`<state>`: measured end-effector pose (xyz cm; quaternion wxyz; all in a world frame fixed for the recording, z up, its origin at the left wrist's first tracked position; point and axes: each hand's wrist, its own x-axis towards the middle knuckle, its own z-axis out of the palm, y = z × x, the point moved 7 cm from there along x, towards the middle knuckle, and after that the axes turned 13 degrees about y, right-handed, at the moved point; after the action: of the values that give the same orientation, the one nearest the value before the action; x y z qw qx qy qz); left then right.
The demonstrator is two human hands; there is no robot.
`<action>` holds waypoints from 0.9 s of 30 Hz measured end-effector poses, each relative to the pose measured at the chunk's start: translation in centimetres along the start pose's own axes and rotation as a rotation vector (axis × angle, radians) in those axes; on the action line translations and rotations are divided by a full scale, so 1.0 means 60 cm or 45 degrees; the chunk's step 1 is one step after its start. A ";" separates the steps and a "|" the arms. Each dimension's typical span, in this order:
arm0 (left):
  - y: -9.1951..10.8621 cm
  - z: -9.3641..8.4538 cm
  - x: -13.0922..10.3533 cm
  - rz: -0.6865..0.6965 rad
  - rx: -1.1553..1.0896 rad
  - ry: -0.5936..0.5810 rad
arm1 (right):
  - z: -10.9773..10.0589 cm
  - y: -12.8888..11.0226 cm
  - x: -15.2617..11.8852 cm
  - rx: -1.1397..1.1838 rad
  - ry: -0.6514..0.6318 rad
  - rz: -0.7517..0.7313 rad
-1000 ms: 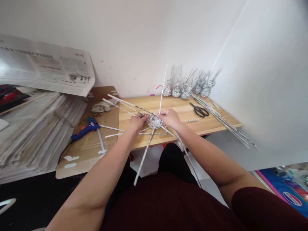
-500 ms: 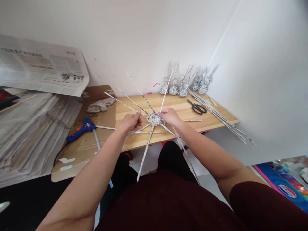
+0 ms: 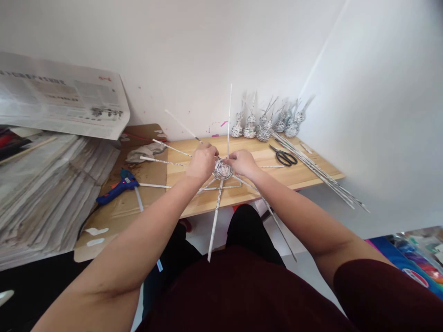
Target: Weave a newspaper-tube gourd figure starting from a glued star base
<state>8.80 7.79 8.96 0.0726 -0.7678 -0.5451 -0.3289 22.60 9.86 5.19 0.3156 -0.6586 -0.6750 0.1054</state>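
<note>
Between my hands sits a small round woven paper base, made of rolled newspaper. Long rolled-paper spokes stick out from it on all sides. My left hand is closed at its upper left edge, fingers pinching a rolled-paper spoke; the fingertips are partly hidden. At the upper right edge, my right hand is closed, thumb and fingers pinching the rim of the base. One spoke points up toward the wall, and others stretch past the table's front edge toward my lap.
Black-handled scissors and a bundle of rolled paper sticks lie at right. Several woven gourd shapes stand by the wall. A blue glue gun rests on cardboard at left, beside stacked newspapers and a glove.
My left hand has moved right and up, in to the edge of the base. The base and its spokes have turned slightly counterclockwise. My right hand stays at the rim.
</note>
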 end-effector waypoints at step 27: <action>-0.074 0.092 0.015 -0.531 -0.284 -0.241 | 0.014 -0.020 0.013 -0.161 -0.111 -0.358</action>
<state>7.37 12.85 4.08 -0.1333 -0.6694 -0.6565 -0.3213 21.18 10.69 5.42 0.2556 -0.5708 -0.7789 0.0460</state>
